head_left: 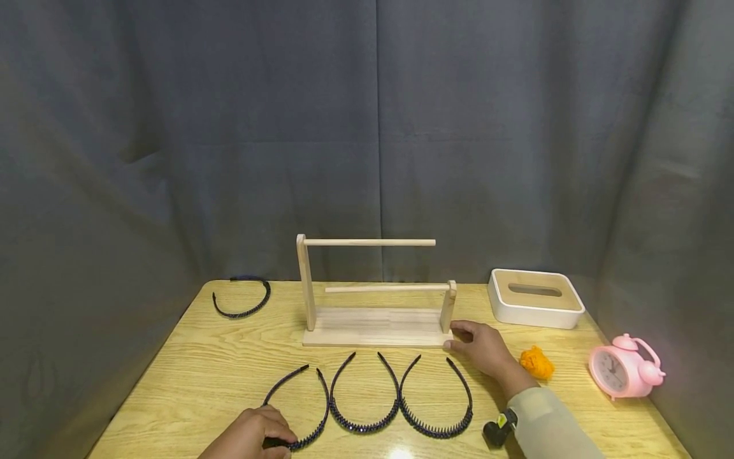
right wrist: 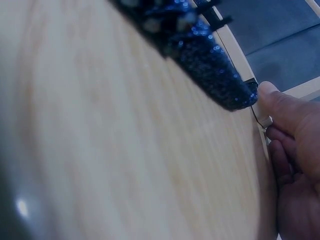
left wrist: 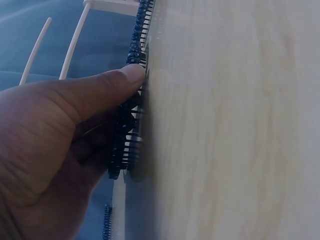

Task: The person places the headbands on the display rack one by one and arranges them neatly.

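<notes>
In the head view, my left hand (head_left: pixel 252 437) pinches the toothed band of a dark headband (head_left: pixel 312 438) lying at the front left. The left wrist view has the thumb on top of its teeth and the fingers curled underneath. My right hand (head_left: pixel 483 347) holds the right end of a pale wooden rack (head_left: pixel 378 338), thumb at the front corner of the base. The rack carries a high bar from its left post and a lower bar from its right post. Two more headbands, one in the middle (head_left: pixel 364 428) and one on the right (head_left: pixel 437 433), lie before it.
Another dark headband (head_left: pixel 252 312) lies at the table's back left corner. A white tissue box (head_left: pixel 536 312) with a wooden lid, an orange crumpled bundle (head_left: pixel 537 363) and a pink alarm clock (head_left: pixel 622 373) stand on the right. Grey curtains (head_left: pixel 275 159) enclose the table.
</notes>
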Demonstrator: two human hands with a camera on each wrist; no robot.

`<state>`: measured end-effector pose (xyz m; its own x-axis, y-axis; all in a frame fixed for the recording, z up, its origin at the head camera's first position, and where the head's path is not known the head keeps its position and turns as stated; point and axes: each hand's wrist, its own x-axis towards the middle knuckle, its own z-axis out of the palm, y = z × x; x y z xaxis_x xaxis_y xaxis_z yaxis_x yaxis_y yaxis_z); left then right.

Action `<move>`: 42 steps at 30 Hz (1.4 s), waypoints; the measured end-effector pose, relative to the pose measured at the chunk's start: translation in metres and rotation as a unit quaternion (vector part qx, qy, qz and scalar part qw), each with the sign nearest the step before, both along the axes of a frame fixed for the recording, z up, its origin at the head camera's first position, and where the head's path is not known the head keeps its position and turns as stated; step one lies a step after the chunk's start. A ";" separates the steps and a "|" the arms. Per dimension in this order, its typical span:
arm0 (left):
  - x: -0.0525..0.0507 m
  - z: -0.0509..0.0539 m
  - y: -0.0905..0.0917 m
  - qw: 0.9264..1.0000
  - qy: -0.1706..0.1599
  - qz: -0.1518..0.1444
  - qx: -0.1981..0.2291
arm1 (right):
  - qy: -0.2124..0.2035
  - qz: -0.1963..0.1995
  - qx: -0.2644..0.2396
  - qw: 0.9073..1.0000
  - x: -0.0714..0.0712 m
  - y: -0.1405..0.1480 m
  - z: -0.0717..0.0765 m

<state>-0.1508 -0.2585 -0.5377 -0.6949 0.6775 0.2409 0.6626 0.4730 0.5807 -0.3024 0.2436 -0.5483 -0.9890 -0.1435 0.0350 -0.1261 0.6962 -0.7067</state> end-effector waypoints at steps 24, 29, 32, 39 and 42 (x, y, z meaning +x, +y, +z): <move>-0.096 0.029 -0.006 0.949 -0.158 0.265 0.056 | -0.001 -0.006 0.011 1.000 0.004 0.003 -0.005; -0.120 0.023 -0.007 0.951 -0.167 0.259 0.026 | 0.010 -0.002 0.014 1.000 0.001 0.002 -0.005; -0.131 0.018 -0.007 0.953 -0.158 0.258 0.010 | 0.011 0.000 0.017 1.000 0.000 0.001 -0.003; -0.147 0.010 0.000 0.951 -0.158 0.264 0.004 | 0.012 -0.003 0.020 1.000 -0.001 0.000 0.000; -0.149 0.007 0.005 0.950 -0.160 0.267 0.010 | 0.012 -0.004 0.017 1.000 0.000 0.001 -0.001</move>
<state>-0.2995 -0.2531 -0.5308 -0.9782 0.2053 -0.0317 0.1189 0.6786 0.7248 -0.3029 0.2447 -0.5496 -0.9891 -0.1369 0.0533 -0.1364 0.7205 -0.6799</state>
